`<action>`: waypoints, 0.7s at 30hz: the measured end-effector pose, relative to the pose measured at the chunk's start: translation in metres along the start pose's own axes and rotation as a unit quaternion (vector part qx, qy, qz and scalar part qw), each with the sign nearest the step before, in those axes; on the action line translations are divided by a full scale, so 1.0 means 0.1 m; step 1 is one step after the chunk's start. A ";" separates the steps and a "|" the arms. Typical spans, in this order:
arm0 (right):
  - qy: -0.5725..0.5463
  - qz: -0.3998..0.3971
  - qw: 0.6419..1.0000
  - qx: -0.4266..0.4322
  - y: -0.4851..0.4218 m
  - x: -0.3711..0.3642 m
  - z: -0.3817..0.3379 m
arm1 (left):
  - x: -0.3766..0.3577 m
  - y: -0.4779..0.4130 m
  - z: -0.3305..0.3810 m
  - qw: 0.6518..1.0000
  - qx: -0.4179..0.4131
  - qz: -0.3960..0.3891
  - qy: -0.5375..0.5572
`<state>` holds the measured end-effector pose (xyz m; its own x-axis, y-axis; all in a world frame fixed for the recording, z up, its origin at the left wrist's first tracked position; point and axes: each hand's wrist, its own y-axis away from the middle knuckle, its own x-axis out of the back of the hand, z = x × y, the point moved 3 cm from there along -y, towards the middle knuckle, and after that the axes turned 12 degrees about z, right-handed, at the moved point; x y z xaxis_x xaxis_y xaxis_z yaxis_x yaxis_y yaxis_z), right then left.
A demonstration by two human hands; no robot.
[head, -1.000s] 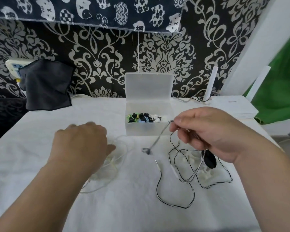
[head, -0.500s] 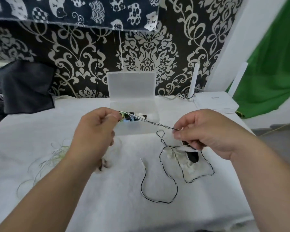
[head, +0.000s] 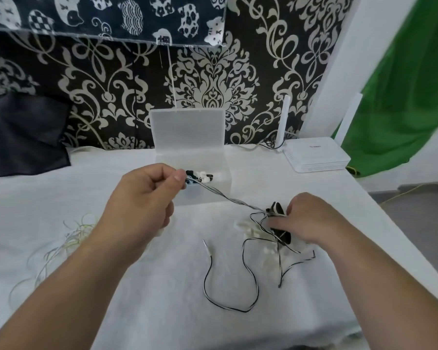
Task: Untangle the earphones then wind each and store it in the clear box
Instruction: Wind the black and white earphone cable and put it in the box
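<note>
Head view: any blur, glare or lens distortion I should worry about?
Head view: soft even light, faint shadows, no glare on the clear box. Left hand and the taut black cable it pinches are sharp; the right hand shows motion-smeared fingers. Wide-angle lens tilts the white wall edge at right. White earphones barely stand out from the white cloth.

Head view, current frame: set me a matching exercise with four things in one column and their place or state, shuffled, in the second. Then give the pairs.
Things
1. clear box
2. black-and-white earphone cable
3. pale earphone cable
4. white router

Place or state
A. lies loose at the far left, in nobody's grip
B. stands at the right rear, antennas up
C. lid raised, small pieces inside
D. stretched between the left hand and the right hand

Pairs: 1-C, 2-D, 3-A, 4-B
</note>
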<state>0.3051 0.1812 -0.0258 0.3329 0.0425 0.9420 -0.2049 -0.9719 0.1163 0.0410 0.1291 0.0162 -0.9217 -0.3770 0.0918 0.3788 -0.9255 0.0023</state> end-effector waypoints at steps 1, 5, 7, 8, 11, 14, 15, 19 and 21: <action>0.023 -0.011 1.000 -0.007 0.01 -0.05 -0.02 | 0.00 0.01 0.00 1.000 0.004 -0.010 -0.003; 0.075 0.034 0.996 -0.019 -0.02 -0.09 -0.05 | 0.04 -0.02 -0.03 1.000 0.016 -0.019 -0.011; 0.050 0.068 0.996 -0.017 -0.05 -0.03 -0.06 | 0.08 -0.05 -0.05 1.000 0.021 0.002 -0.017; 0.020 0.084 0.996 -0.010 -0.05 0.04 -0.06 | 0.09 -0.06 -0.06 0.999 0.021 0.017 -0.026; -0.156 0.139 0.978 0.026 0.01 0.32 -0.16 | 0.16 -0.10 -0.08 0.994 0.016 0.035 -0.101; -0.282 0.127 0.945 0.109 0.17 0.57 -0.39 | 0.19 -0.08 -0.15 0.976 0.041 -0.041 -0.211; -0.295 0.098 0.940 0.142 0.24 0.62 -0.50 | 0.18 -0.06 -0.19 0.965 0.048 -0.078 -0.247; -0.296 -0.037 0.934 0.198 0.46 0.58 -0.80 | 0.15 0.03 -0.28 0.938 0.048 -0.151 -0.307; -0.280 -0.057 0.936 0.206 0.50 0.50 -0.88 | 0.15 0.04 -0.25 0.958 0.012 -0.120 -0.260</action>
<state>0.2301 0.1555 0.0547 0.7850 0.1361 0.6043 0.1962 -0.9800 -0.0342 0.0265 0.1191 -0.0076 -0.8183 -0.0780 0.5695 0.1690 -0.9796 0.1086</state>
